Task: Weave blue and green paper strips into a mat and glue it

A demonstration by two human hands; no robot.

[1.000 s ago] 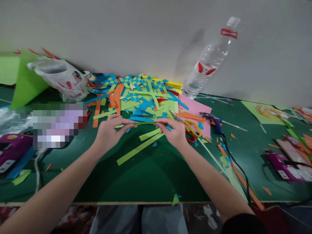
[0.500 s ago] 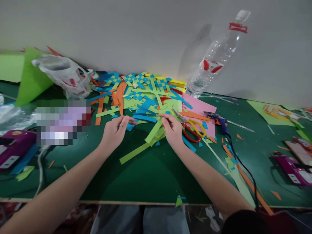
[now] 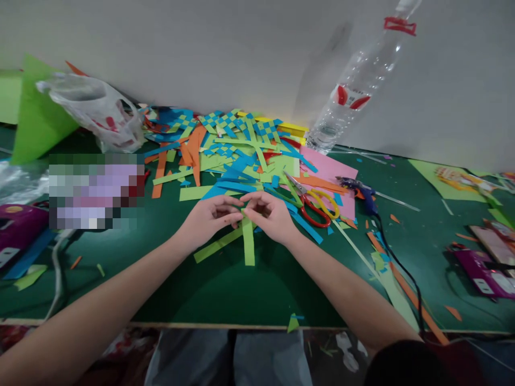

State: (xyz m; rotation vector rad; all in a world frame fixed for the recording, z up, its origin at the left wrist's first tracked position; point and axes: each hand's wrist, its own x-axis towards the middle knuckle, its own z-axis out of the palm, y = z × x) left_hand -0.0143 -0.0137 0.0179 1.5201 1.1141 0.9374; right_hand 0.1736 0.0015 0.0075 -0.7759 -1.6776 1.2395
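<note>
Two hands are meeting over a green paper strip [image 3: 249,241].
The right hand [image 3: 272,215] is pinching the strip's upper end, its grip closing on the paper above the desk [image 3: 217,300]; the left hand [image 3: 207,221] is curling just beside it, whether gripping cannot be told. Scissors [image 3: 296,185] are lying to the right, near a glue gun [image 3: 364,197], while woven paper pieces [image 3: 225,126] are heaping behind.
</note>
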